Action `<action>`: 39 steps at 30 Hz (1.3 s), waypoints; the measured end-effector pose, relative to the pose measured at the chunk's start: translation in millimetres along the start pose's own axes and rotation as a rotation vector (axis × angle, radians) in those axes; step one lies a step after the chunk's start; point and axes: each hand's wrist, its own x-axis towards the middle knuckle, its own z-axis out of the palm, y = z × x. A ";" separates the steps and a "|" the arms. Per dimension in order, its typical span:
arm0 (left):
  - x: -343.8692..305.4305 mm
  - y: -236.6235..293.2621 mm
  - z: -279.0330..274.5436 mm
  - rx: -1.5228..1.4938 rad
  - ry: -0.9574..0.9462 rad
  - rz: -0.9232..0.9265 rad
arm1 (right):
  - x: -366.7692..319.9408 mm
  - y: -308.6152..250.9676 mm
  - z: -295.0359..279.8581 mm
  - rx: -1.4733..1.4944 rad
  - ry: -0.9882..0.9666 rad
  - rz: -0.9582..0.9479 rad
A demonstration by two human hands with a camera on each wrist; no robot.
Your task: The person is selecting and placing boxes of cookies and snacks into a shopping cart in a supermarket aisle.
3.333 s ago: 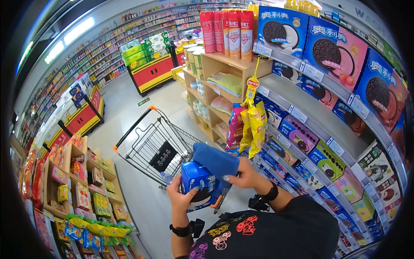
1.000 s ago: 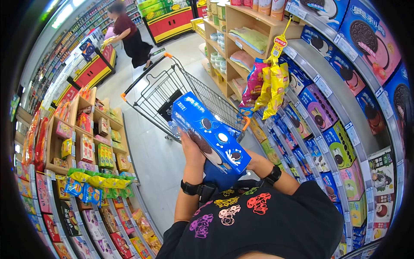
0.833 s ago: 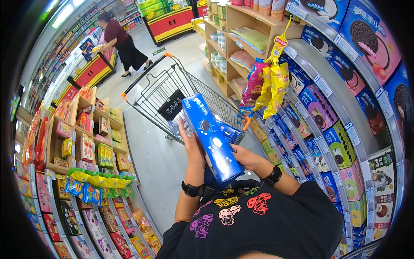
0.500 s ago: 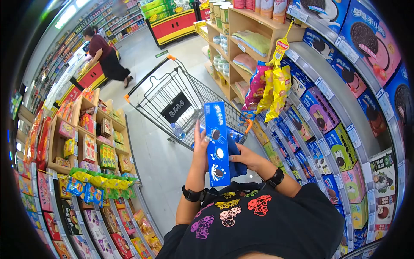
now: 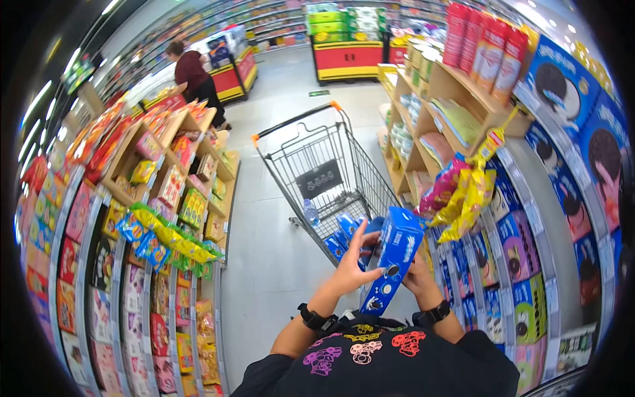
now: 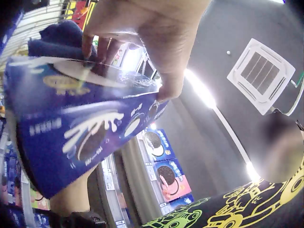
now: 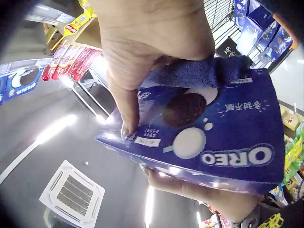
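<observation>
A blue Oreo box (image 5: 395, 255) is held upright, slightly tilted, in front of the chest. My left hand (image 5: 350, 268) grips its left side, fingers spread; in the left wrist view my left hand (image 6: 147, 28) has its thumb on the box (image 6: 90, 126). A dark blue cloth (image 7: 194, 73) lies along the box (image 7: 228, 118) under my right hand (image 7: 156, 38), whose thumb presses the printed face. In the head view my right hand (image 5: 420, 274) is on the box's right side, partly hidden. The cloth (image 5: 374, 226) shows behind the box.
A shopping cart (image 5: 317, 159) stands ahead, with a bottle (image 5: 311, 212) and blue packs (image 5: 340, 233) inside. Snack shelves (image 5: 165, 165) line the left, and Oreo shelves (image 5: 559, 218) the right. Hanging snack bags (image 5: 466, 192) jut out near the right hand. A person (image 5: 193, 76) stands far left.
The head view has tilted up and turned left. The box, earlier gripped flat and lengthwise, has been turned in my hands and now leans right. The distant person has moved along the freezer.
</observation>
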 end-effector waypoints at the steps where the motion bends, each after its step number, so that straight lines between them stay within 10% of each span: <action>1: -0.8 -1.1 5.3 -0.070 0.011 -0.042 | 1.4 -3.1 -0.9 -0.010 -0.021 0.008; 5: -1.1 -12.1 25.4 0.072 0.113 -0.060 | 4.7 -10.1 0.6 -0.152 0.014 0.048; 12: -10.2 -31.8 44.7 -0.671 0.369 -0.380 | 19.8 -12.9 -3.2 -0.447 0.029 0.079; 23: -25.2 -69.8 76.2 -0.999 0.538 -0.544 | 30.0 -17.5 -60.9 -0.983 0.209 -0.199; 31: -44.5 -118.0 91.2 -0.578 0.625 -0.633 | 12.3 -62.7 17.3 -1.522 -0.508 -0.454; 39: -88.5 -130.9 29.9 -0.503 0.872 -0.718 | 13.5 1.2 65.0 -1.589 -0.713 -0.549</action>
